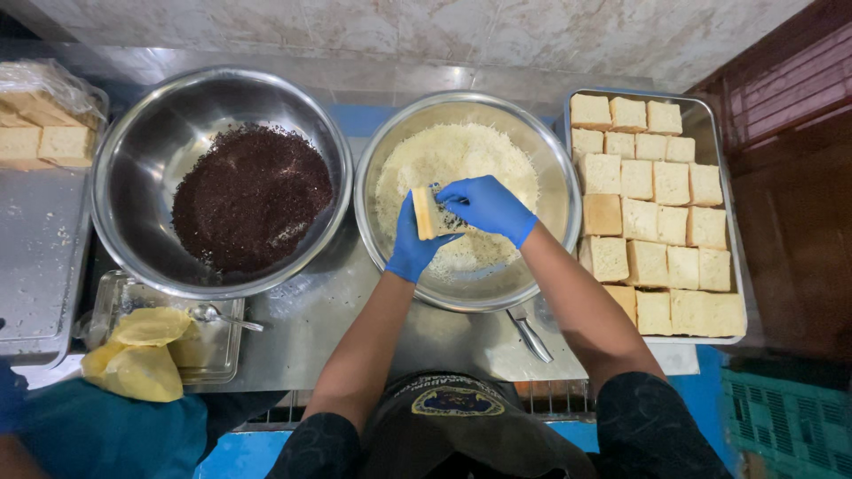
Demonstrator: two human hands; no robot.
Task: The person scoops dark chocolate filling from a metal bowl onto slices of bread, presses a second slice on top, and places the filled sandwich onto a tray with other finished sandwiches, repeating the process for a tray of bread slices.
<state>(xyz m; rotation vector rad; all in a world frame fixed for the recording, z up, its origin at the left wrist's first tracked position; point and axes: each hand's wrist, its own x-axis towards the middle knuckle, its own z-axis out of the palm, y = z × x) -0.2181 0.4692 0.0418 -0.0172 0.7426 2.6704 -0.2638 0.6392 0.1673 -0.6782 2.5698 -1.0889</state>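
Head view: your left hand grips a pale bread slice from below, and your right hand closes over its top. Both are gloved blue, above the steel bowl of grated cheese. At nine o'clock sits the sprinkle bowl; at three o'clock, the bread tray.

Risk: cheese may spill over the rim if you press unevenly. The slice's far face is hidden by your fingers, and the tool at six o'clock is partly covered.
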